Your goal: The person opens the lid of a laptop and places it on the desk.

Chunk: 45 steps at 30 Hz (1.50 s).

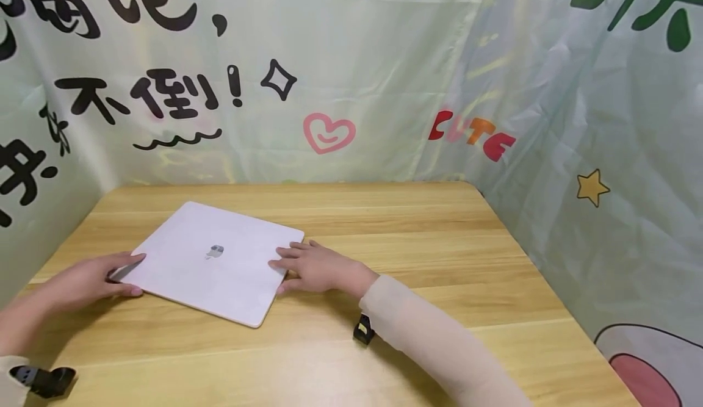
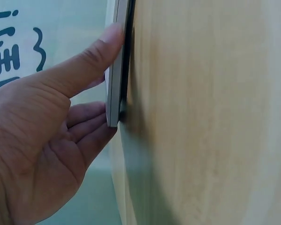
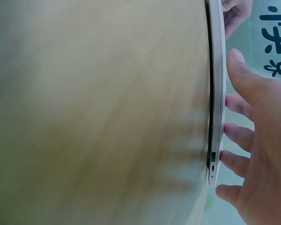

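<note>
A closed silver laptop (image 1: pixel 219 266) with an apple logo on its lid lies on the wooden table, turned at an angle. At its near left corner, my left hand (image 1: pixel 93 280) grips it with the thumb along the front edge and the fingers on the left edge. The left wrist view gives this left hand (image 2: pixel 47 126) from close by, beside the laptop's thin edge (image 2: pixel 114 89). My right hand (image 1: pixel 318 268) rests its outstretched fingertips on the lid near the right edge. In the right wrist view ports show on the laptop's side (image 3: pixel 214 159), near the right hand's fingers (image 3: pixel 239 138).
The wooden tabletop (image 1: pixel 439 242) extends to the right of the laptop. A pale printed cloth (image 1: pixel 384 59) with lettering, a heart and a star hangs behind and beside the table. Small black devices (image 1: pixel 364 329) sit at both wrists.
</note>
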### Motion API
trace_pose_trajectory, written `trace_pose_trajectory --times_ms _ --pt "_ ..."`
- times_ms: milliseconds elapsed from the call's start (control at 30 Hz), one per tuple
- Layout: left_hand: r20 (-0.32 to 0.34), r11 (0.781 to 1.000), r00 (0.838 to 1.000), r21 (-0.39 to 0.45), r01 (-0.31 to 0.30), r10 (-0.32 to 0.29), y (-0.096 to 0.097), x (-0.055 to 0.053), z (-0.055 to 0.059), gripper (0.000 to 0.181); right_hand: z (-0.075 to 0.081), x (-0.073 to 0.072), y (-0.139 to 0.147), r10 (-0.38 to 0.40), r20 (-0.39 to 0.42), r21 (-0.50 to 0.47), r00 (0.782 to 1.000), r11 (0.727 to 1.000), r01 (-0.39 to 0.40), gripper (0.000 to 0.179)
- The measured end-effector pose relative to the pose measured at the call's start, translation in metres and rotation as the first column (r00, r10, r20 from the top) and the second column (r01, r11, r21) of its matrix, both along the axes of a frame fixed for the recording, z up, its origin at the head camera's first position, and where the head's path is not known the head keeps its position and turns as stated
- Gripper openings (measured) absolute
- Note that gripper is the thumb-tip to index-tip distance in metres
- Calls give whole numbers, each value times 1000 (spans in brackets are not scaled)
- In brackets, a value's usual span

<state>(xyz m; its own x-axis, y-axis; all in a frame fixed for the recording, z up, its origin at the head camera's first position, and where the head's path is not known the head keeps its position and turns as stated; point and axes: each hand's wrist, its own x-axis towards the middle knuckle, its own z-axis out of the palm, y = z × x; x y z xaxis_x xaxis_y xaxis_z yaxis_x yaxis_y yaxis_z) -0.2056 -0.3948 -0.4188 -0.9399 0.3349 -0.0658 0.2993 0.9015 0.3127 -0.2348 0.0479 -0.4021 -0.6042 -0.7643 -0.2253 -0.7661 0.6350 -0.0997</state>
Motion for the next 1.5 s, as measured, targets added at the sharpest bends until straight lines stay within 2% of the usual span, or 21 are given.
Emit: trace_pose_trajectory --times_ms 333,700,1100,1333,1500 --pt "-22 1000 1000 -18 22 -22 24 11 -1 78 -2 3 27 -10 -10 -10 1000 1000 9 68" --pt "-44 997 996 -10 75 -76 54 23 -1 67 1 6 61 -39 25 -22 999 999 40 67" --pt "-92 995 992 -51 86 -90 93 37 4 62 2 28 77 -100 11 -55 995 993 100 86" --pt "-130 993 985 -40 111 -115 116 44 6 54 -1 45 85 -4 -19 -64 1000 998 3 89" --pt "-158 990 977 -38 139 -143 132 49 7 50 -1 51 91 54 -73 -59 996 997 -58 82"
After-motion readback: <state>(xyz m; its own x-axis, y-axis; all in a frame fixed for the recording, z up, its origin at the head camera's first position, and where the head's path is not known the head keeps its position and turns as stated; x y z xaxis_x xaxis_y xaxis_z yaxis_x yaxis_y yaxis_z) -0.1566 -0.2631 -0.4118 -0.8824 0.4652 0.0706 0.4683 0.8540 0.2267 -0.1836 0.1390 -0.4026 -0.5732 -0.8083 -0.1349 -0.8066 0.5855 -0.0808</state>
